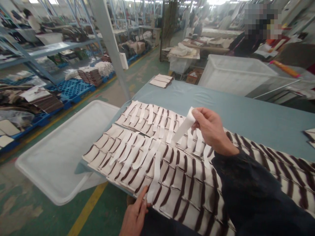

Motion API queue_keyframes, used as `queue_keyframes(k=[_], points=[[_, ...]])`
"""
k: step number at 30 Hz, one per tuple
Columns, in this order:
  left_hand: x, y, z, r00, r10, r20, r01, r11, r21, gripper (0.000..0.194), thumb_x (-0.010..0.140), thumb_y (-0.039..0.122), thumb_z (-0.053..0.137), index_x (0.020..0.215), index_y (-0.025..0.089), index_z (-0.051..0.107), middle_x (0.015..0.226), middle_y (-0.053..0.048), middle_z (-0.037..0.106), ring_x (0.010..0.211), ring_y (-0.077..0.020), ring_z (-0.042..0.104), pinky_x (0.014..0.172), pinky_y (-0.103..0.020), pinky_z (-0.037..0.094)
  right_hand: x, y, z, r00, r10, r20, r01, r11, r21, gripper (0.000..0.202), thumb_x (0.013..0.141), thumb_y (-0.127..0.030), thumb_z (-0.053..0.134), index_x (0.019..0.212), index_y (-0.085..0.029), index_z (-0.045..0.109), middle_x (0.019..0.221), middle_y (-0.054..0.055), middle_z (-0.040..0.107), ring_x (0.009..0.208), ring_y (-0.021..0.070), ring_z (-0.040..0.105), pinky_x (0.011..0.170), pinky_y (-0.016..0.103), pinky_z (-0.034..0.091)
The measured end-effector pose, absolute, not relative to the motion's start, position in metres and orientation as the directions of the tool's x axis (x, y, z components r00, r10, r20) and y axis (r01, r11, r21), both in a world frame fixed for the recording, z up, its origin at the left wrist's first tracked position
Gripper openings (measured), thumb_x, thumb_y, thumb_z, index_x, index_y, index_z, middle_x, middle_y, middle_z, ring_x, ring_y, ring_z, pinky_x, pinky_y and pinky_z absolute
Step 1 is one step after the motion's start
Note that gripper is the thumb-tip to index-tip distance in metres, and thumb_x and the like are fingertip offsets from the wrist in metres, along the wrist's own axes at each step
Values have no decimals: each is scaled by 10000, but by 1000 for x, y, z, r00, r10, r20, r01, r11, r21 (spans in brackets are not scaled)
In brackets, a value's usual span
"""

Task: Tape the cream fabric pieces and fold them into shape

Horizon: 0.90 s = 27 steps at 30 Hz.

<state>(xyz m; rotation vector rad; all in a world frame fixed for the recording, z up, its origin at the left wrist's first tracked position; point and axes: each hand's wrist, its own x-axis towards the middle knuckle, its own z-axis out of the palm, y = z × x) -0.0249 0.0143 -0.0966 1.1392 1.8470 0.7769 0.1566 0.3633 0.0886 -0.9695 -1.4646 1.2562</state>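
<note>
My right hand [210,126] is raised over the table, thumb and fingers pinched on the top end of a white strip [184,125] that slants down to the left. Below it lie rows of overlapping cream pieces with dark brown edges [180,173], and several white strips [147,159] rest across them. At the near edge of the rows is my left hand [136,211], its index finger stretched beside the lower end of one white strip [154,183]. The other left fingers are curled, and whether they hold anything is unclear.
A blue-green cloth covers the table [192,98], with a small stack [161,80] at its far corner. Left of it stands a pale plastic bin [56,154]; a larger bin [236,75] is behind. A metal post [110,42] rises beyond. Shelving and people fill the background.
</note>
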Motion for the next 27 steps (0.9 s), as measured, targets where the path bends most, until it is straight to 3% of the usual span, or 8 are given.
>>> queue_keyframes(k=[8, 11, 16, 27], points=[[-40, -11, -90, -428, 868, -253, 563, 475, 676, 442, 985, 388, 482, 1376, 255, 639, 814, -45, 837, 768, -226, 809, 644, -213, 590, 144, 336, 92, -312, 943, 116, 114, 158, -981, 455, 845, -621, 702, 815, -175, 621, 550, -52, 564, 456, 87, 509, 465, 202, 428], [-48, -7, -86, -432, 859, -276, 489, 480, 729, 420, 985, 430, 476, 1291, 235, 688, 910, -52, 842, 824, -218, 806, 706, -222, 608, 140, 326, 92, -328, 936, 129, 173, 193, -966, 452, 871, -620, 664, 826, -173, 614, 541, -51, 558, 465, 93, 504, 472, 210, 422], [-50, 6, -80, -347, 882, -319, 335, 434, 836, 451, 977, 501, 478, 1215, 204, 718, 894, -61, 833, 785, -211, 788, 750, -244, 623, 140, 319, 77, -285, 941, 185, 220, 252, -942, 402, 895, -572, 647, 838, -175, 615, 580, -42, 560, 511, 105, 512, 502, 224, 431], [-69, -8, -98, -258, 887, -383, 268, 446, 854, 542, 938, 617, 489, 1163, 196, 744, 882, -75, 816, 778, -215, 767, 751, -254, 618, 159, 308, 43, -266, 918, 294, 381, 380, -843, 281, 970, -450, 566, 899, -185, 629, 634, -29, 565, 548, 122, 536, 533, 239, 430]])
